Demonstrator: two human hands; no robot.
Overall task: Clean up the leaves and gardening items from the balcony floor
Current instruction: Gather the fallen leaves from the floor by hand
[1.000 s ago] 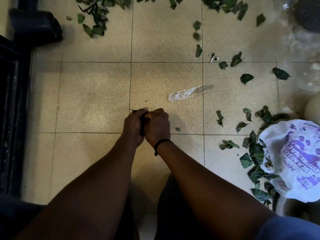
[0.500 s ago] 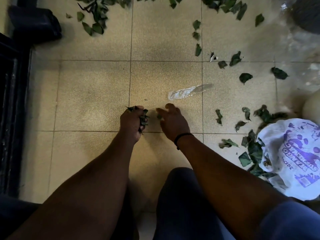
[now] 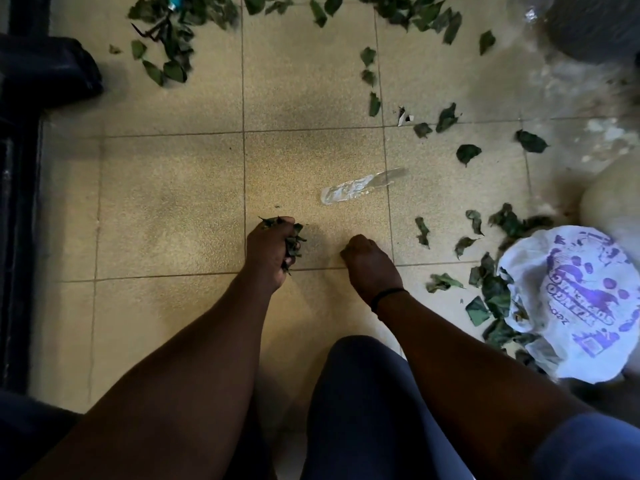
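Head view: two hands working low over the tiled balcony floor [image 3: 166, 209], loose leaves lying around them.

Left hand [image 3: 268, 251] is gripping a bunch of leaves [image 3: 294, 242], fingers curled tight around it. Right hand [image 3: 369, 266] is reaching fingers-down to the floor just beside it; whether it is pinching anything, cannot tell. A clear plastic wrapper [image 3: 360, 187] is lying beyond the hands. More scattered leaves [image 3: 491, 292] are lying against a white printed bag [image 3: 581, 303] at far right.
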